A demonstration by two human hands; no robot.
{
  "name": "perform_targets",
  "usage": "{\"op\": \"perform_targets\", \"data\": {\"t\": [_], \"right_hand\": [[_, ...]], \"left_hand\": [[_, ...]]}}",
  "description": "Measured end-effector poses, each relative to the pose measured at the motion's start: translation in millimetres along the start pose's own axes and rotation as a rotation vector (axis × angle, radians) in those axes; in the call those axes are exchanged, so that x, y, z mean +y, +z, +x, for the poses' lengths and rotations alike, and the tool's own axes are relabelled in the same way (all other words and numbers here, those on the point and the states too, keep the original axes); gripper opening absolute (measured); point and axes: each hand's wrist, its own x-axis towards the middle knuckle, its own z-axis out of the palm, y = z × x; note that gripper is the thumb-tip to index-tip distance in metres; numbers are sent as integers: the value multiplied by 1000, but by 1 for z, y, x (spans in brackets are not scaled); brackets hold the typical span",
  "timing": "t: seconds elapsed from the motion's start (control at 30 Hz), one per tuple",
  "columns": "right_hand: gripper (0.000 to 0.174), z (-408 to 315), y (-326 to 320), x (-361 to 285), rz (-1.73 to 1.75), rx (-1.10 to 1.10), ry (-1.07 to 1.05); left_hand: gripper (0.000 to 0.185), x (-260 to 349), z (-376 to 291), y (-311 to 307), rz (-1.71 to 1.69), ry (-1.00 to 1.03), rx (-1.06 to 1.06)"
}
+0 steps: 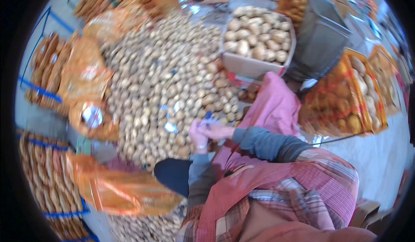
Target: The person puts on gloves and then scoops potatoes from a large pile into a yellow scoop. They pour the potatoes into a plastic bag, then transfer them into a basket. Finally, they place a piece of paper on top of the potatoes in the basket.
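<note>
My left hand (197, 133) and my right hand (216, 131) meet above the near edge of a large heap of potatoes (155, 86). Their fingers close together around a small blue object (208, 115), which has a pale, thin part beside it; blur hides what it is. A band circles my left wrist. Under my forearms lies pink cloth (269, 102) over my knee. Beyond that knee, a white and red cardboard box (253, 62) is filled with larger potatoes (256, 34).
An orange mesh sack (334, 102) of produce stands at right, beside a grey bin (321, 37). Orange sacks (81, 73) line the heap's left side. Blue-framed racks (48, 144) with long produce stand at far left. More orange mesh (123, 190) lies near my left knee (171, 175).
</note>
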Motion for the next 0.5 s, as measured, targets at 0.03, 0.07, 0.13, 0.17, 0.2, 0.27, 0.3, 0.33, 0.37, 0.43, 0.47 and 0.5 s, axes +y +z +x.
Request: {"op": "perform_targets", "data": {"t": [0.03,0.07,0.13,0.17,0.2,0.27,0.3,0.33,0.37,0.43,0.47,0.5], "right_hand": [[60,7,-8,7,337,4,92],[65,18,-15,12,675,40,183],[79,28,-43,23,1511,23,640],[93,32,-54,24,1611,77,757],[89,33,-64,25,1708,0,620],[69,30,-74,24,1724,38,493],[47,24,-73,24,1656,-6,343],[34,21,-72,25,1516,101,324],[24,12,-60,25,1376,146,297],[13,2,-38,31,898,157,273],[13,3,-29,36,709,291,286],[15,3,-21,42,531,375,226]], "left_hand": [[11,13,1,12,-159,-86,11],[9,24,-7,13,121,132,58],[16,49,-12,34,71,134,-48],[16,56,-23,35,110,220,-17],[15,61,-23,37,136,136,-52],[15,62,-22,34,136,195,-40],[16,59,-20,29,157,181,-95],[16,54,-11,26,90,235,-40],[16,48,-9,14,113,183,43],[14,39,-13,5,2,133,138],[10,36,-17,3,78,265,79],[11,35,-24,5,60,396,28]]}}
